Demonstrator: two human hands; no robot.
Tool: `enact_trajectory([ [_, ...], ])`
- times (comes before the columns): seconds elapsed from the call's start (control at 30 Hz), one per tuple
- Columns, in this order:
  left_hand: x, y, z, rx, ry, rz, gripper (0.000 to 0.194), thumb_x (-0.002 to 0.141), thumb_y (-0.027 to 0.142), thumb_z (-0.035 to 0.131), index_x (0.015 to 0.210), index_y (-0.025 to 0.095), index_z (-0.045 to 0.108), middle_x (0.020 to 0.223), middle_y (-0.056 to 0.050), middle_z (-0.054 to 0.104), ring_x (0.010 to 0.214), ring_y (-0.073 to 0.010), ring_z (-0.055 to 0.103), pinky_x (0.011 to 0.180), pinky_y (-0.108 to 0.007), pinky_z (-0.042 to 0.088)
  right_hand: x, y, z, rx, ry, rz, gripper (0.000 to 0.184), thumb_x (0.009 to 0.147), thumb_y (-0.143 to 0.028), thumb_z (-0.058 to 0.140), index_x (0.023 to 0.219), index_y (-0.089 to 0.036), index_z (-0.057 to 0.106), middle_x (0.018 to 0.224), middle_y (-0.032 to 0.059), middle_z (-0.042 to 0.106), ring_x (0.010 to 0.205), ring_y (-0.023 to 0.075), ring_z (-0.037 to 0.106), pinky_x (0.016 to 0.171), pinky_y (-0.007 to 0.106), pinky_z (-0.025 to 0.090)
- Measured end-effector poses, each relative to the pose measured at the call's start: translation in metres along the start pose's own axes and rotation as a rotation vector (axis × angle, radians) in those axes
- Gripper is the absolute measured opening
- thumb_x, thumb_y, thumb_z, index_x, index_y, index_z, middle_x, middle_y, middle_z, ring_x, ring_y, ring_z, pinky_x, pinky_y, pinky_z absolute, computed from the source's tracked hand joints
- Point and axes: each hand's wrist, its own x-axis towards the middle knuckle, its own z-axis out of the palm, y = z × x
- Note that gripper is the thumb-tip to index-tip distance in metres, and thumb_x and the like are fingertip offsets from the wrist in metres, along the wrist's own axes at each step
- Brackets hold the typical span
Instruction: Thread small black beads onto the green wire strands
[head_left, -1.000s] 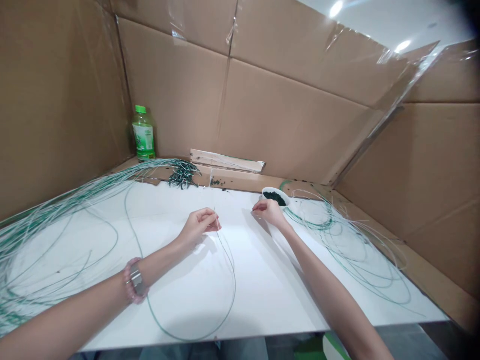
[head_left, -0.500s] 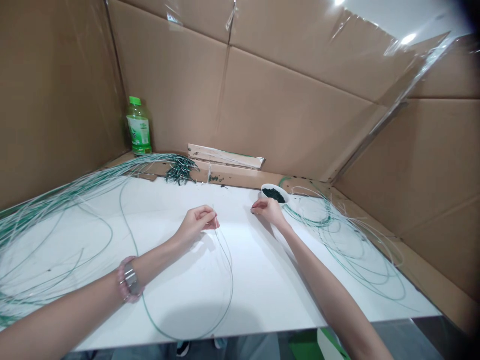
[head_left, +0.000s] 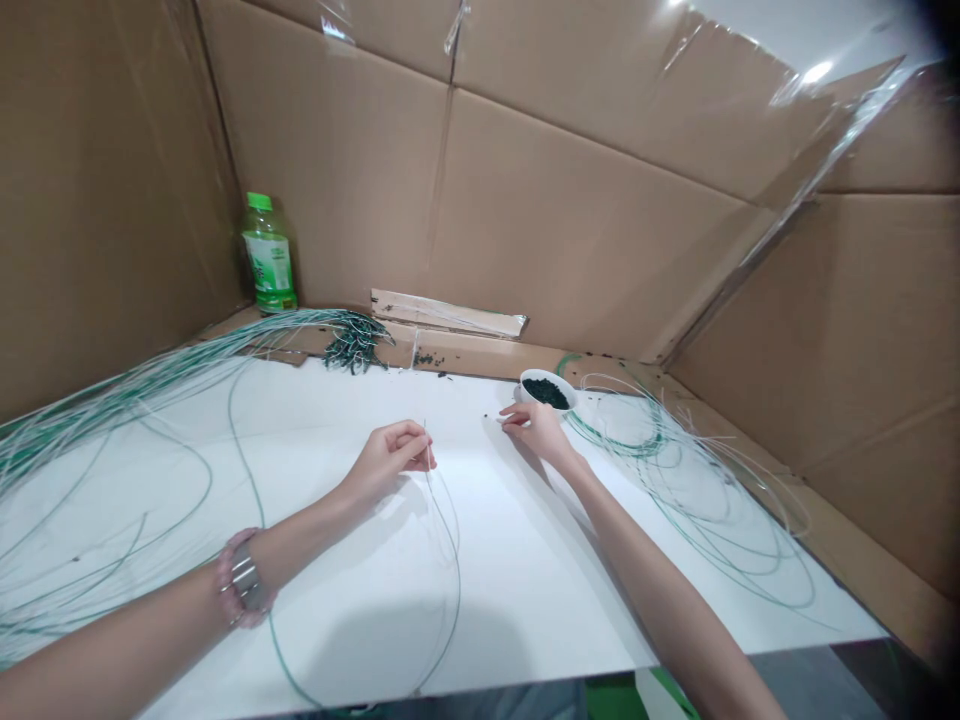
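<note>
Here we are inside a booth of brown corrugated cardboard walls (head_left: 585, 220), with a white board (head_left: 517, 560) laid out as the work surface. On to the hands: the left hand (head_left: 386, 455) is closed, thumb and fingers pinched firmly on a thin green wire (head_left: 454, 570), and that wire stands up just past the fingertips, then drops toward 6 o'clock in a long loop across the board. A pink beaded bracelet (head_left: 241, 580) with a metal piece sits on that wrist. Over at 3 o'clock from there, the right hand (head_left: 536, 428) has thumb and fingers drawn together, with a pale sliver showing at the tips; it's too small to call, so I can't tell whether they're gripping anything. Just beyond those fingertips, at 12 o'clock, sits a small white bowl (head_left: 561, 392) heaped with dark green bits, and a few dark specks (head_left: 486, 416) dot the board nearby. Further out, a big sweep of green-and-white wires (head_left: 112, 420) fans across the board at 9 o'clock, running up to a dark green cluster of wire ends (head_left: 352, 342) at the far edge. A loose wire coil (head_left: 697, 510) lies at 3 o'clock beyond the bowl, and a green-capped plastic bottle (head_left: 268, 258) stands in the far corner at 11 o'clock.
</note>
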Motion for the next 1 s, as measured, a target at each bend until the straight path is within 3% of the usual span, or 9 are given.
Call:
enact_trajectory([
  [0.37, -0.001, 0.000, 0.001, 0.007, 0.006, -0.013, 0.019, 0.068, 0.031, 0.065, 0.066, 0.014, 0.056, 0.056, 0.000, 0.061, 0.057, -0.0105, 0.058, 0.061, -0.022, 0.046, -0.002, 0.001, 0.001, 0.091, 0.026, -0.034, 0.024, 0.071, -0.007, 0.060, 0.090, -0.016, 0.071, 0.084, 0.0076, 0.074, 0.075, 0.0190, 0.070, 0.074, 0.029, 0.054],
  [0.57, -0.003, 0.003, 0.003, 0.011, 0.027, -0.029, 0.019, 0.066, 0.031, 0.065, 0.066, 0.015, 0.055, 0.055, 0.001, 0.060, 0.056, -0.0111, 0.058, 0.060, -0.023, 0.046, 0.002, 0.006, 0.006, 0.223, 0.062, 0.017, 0.033, 0.071, -0.007, 0.060, 0.103, -0.013, 0.067, 0.092, 0.0114, 0.073, 0.081, 0.0205, 0.070, 0.073, 0.031, 0.057],
  [0.8, -0.004, 0.004, 0.003, 0.026, 0.022, -0.021, 0.020, 0.066, 0.032, 0.065, 0.066, 0.014, 0.055, 0.055, 0.000, 0.060, 0.056, -0.0110, 0.058, 0.061, -0.023, 0.047, 0.004, 0.000, 0.021, 0.331, 0.006, 0.036, 0.038, 0.076, -0.008, 0.057, 0.114, -0.013, 0.062, 0.099, 0.0126, 0.071, 0.089, 0.0200, 0.069, 0.069, 0.027, 0.059],
  [1.0, -0.003, 0.003, 0.003, 0.005, 0.014, -0.019, 0.020, 0.066, 0.031, 0.066, 0.065, 0.014, 0.055, 0.054, 0.001, 0.060, 0.056, -0.0107, 0.058, 0.060, -0.022, 0.046, 0.005, 0.001, 0.020, 0.308, -0.003, 0.015, 0.040, 0.079, -0.007, 0.053, 0.119, -0.013, 0.059, 0.103, 0.0133, 0.070, 0.085, 0.0186, 0.070, 0.062, 0.024, 0.058],
])
